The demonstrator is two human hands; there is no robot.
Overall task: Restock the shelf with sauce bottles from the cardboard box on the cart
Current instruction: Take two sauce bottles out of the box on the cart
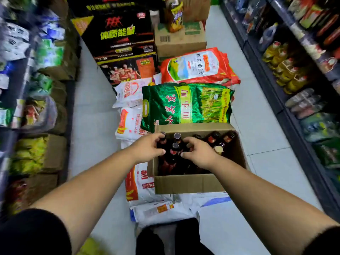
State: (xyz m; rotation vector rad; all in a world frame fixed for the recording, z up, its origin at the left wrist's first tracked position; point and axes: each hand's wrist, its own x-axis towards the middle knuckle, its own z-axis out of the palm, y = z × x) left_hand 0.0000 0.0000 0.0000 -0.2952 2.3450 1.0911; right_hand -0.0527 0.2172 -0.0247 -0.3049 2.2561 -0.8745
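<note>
An open cardboard box (pixel 187 183) sits on stacked white sacks in the aisle and holds several dark sauce bottles (pixel 213 138) with dark and red caps. My left hand (pixel 147 148) curls round the neck of the bottle at the box's left corner, its cap (pixel 162 134) showing above my fingers. My right hand (pixel 198 153) reaches into the middle of the box with fingers curled round a bottle neck beside the two grey-capped bottles (pixel 176 142). Whatever my right palm covers is hidden.
A green rice bag (pixel 185 103) and a red one (pixel 198 67) lie beyond the box, then black drink cartons (pixel 121 37) and brown boxes (pixel 178 41). Shelves (pixel 287 74) with oil bottles line the right side; packets fill the left shelves (pixel 27 89).
</note>
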